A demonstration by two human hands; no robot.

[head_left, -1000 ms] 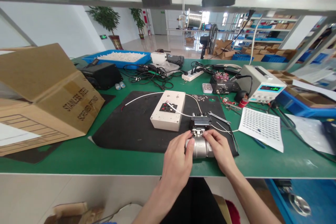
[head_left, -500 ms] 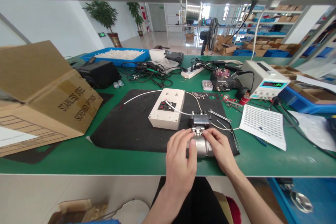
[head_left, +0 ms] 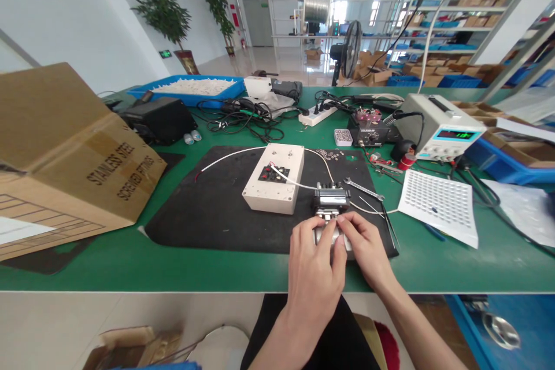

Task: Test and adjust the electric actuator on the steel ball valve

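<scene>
A steel ball valve (head_left: 321,235) lies near the front edge of the dark mat, joined to a small silver-and-black actuator (head_left: 332,199). My left hand (head_left: 315,257) is closed over the valve body, index finger and thumb at the joint. From the other side my right hand (head_left: 367,243) grips the same valve, its fingertips close to the left index finger. Both hands hide much of the body, and any small part between the fingertips cannot be made out. A white cable (head_left: 299,183) runs from the actuator to a cream box (head_left: 274,179) with red and black terminals.
An open-ended wrench (head_left: 364,189) and thin metal rods lie right of the actuator. Beyond are a white perforated sheet (head_left: 440,205), a power supply (head_left: 442,127) and a power strip (head_left: 318,115). A large cardboard box (head_left: 117,167) stands on the left, a blue tray (head_left: 229,92) behind.
My left hand has shifted right and further across the valve, its index finger now reaching the joint beside the right fingertips. My right hand stays nearly in place. The view has tilted slightly.
</scene>
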